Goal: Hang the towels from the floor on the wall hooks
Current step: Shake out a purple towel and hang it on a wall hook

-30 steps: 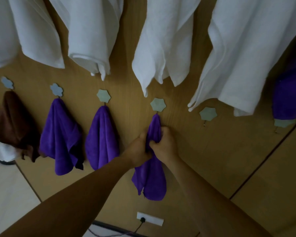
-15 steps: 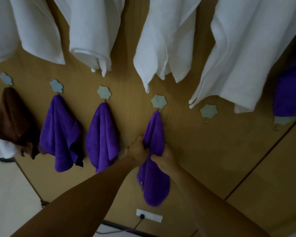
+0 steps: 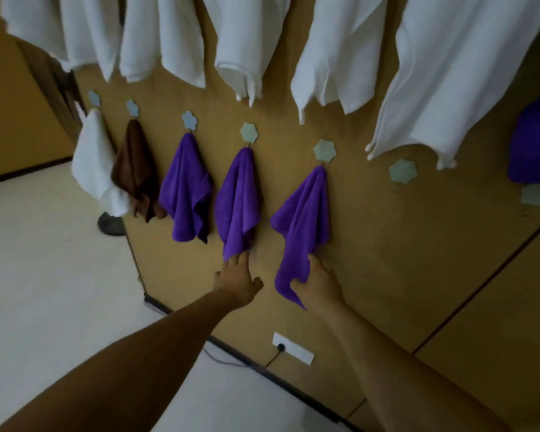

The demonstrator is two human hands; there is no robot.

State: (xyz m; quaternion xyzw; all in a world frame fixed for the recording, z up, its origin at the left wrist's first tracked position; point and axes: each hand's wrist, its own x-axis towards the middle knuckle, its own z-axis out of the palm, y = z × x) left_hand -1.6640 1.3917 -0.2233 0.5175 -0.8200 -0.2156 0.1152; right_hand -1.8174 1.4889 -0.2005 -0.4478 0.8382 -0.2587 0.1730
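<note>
Standing close to a wooden wall panel (image 3: 402, 275) and reaching forward with both bare arms. Gripping the lower part of the right purple towel (image 3: 304, 219) with the right hand (image 3: 320, 283), closing thumb and fingers round the cloth and letting a corner trail out below the palm. Hanging by its top from a pale green hook (image 3: 325, 150) on the panel, well off the floor (image 3: 44, 275), and slanting down leftward toward that grip. Stretching the left hand (image 3: 238, 275) out beside it, spreading the fingers straight and apart, sticking the thumb out sideways, clasping nothing, only touching with the fingertips the bottom tip of the middle purple towel (image 3: 237, 198). Hanging likewise from a second green hook (image 3: 249, 133) just left of the first. Taking in, farther left along the same row, the left purple towel (image 3: 186, 188), the brown towel (image 3: 136, 169) and the small white towel (image 3: 95, 163), all draping from flower-shaped hooks (image 3: 189, 120), with the brown one pressing against the white one. Taking in, to the right, a third green hook (image 3: 402, 171) and then a far purple towel (image 3: 536, 141) at the frame's edge. Looking up at large white towels (image 3: 449, 73) drooping above the row. Looking down at a white wall socket (image 3: 293, 349) low on the panel, between the two forearms, with a dark cable (image 3: 273, 357) plugged in.
</note>
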